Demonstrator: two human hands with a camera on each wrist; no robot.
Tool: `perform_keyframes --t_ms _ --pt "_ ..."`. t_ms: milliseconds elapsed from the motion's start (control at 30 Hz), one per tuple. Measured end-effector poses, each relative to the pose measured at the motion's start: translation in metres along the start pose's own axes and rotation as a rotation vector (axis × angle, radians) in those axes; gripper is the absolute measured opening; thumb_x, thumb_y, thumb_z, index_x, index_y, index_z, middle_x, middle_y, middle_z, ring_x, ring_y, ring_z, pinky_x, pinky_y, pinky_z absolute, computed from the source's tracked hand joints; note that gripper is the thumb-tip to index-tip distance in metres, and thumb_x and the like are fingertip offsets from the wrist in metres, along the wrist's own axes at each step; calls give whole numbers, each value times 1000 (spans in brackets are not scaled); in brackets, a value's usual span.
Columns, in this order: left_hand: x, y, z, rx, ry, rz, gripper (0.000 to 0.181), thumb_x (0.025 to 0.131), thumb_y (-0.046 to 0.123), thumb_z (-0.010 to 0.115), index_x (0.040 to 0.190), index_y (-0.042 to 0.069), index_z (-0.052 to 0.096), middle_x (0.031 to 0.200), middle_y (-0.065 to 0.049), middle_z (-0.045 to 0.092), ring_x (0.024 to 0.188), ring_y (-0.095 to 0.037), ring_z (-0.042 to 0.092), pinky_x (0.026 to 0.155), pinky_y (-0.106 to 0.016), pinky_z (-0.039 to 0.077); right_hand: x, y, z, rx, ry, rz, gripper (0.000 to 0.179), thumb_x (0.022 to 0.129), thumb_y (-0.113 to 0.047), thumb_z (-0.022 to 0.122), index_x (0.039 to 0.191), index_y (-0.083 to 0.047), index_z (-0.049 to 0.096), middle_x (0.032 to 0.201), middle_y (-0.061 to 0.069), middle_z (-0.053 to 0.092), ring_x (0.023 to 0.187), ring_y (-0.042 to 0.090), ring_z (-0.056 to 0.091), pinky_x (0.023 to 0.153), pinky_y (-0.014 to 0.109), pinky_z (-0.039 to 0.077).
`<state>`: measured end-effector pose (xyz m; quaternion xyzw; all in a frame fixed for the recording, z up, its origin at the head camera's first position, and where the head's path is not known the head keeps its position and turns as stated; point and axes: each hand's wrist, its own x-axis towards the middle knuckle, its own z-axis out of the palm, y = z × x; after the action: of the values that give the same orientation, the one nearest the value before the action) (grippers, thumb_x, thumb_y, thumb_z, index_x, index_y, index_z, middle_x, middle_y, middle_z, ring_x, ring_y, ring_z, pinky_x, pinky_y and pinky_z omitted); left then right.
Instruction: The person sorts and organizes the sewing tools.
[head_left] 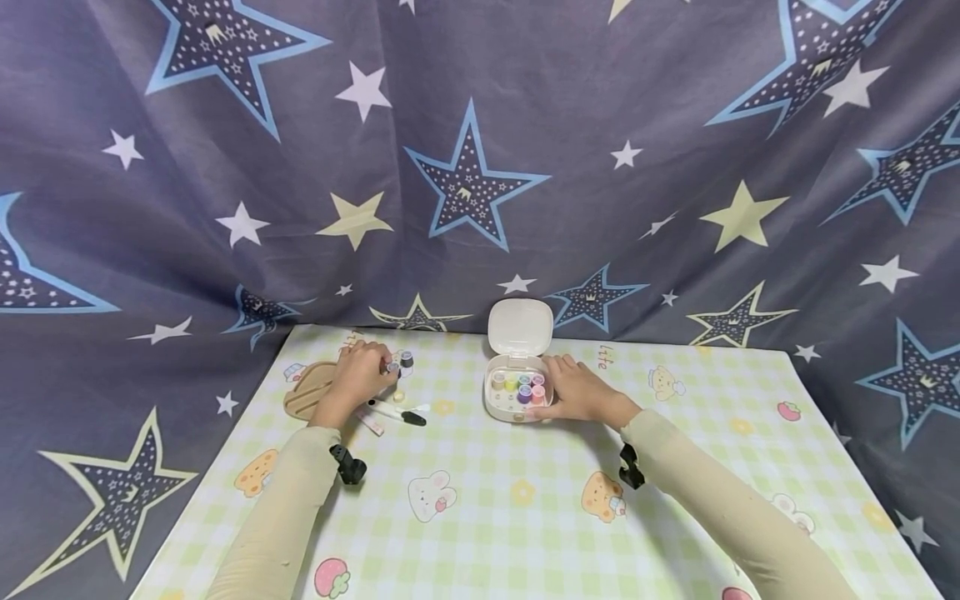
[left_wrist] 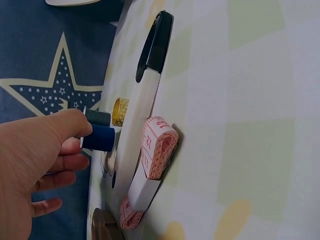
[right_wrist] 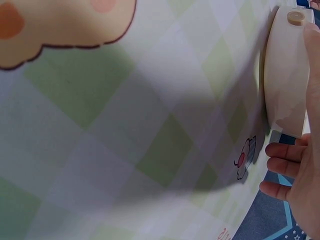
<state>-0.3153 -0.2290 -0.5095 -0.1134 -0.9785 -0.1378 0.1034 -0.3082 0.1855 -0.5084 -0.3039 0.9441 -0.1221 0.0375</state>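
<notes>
Between the thumb and fingertips of my left hand (head_left: 362, 372) is a blue thread spool (left_wrist: 101, 138), pinched at its end. A dark grey spool (left_wrist: 98, 117) stands right beside it, near a gold thimble (left_wrist: 120, 111). My right hand (head_left: 573, 390) grips the right side of a white sewing box (head_left: 498, 411), thumb at the front and fingers behind. The box's lid (head_left: 520, 327) stands raised. Inside sit several colored spools, including a yellow spool (head_left: 511, 382) and a purple spool (head_left: 524, 394), toward the back and right.
Below the left hand lie a white pen-like tool with a black cap (left_wrist: 156, 42) and a folded pink tape measure (left_wrist: 159, 147). A brown wooden tray (head_left: 303, 398) is at the table's left. Star-patterned cloth (head_left: 465, 250) hangs behind the checked tabletop (head_left: 517, 533).
</notes>
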Motion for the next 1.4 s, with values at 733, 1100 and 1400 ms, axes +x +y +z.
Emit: perform_keyframes --t_ms 733,1100,1400 --pt "-2 27 -23 28 141 144 24 76 26 79 88 9 67 88 -5 66 85 -27 53 89 -49 39 2 -3 1 -6 9 6 110 79 -72 71 151 3 35 135 23 54 127 36 50 111 60 40" --pt "10 79 -32 69 214 351 19 78 24 75 87 9 68 82 -2 61 84 -25 53 89 -47 41 0 0 -1 -24 1 19 114 78 -77 68 151 3 34 139 23 53 129 36 49 111 60 40" --pt "16 112 -34 52 178 542 15 85 20 75 93 11 66 91 -1 64 89 -24 53 91 -47 42 -1 0 0 -24 1 25 115 77 -75 69 152 4 32 141 24 52 133 38 48 113 62 37"
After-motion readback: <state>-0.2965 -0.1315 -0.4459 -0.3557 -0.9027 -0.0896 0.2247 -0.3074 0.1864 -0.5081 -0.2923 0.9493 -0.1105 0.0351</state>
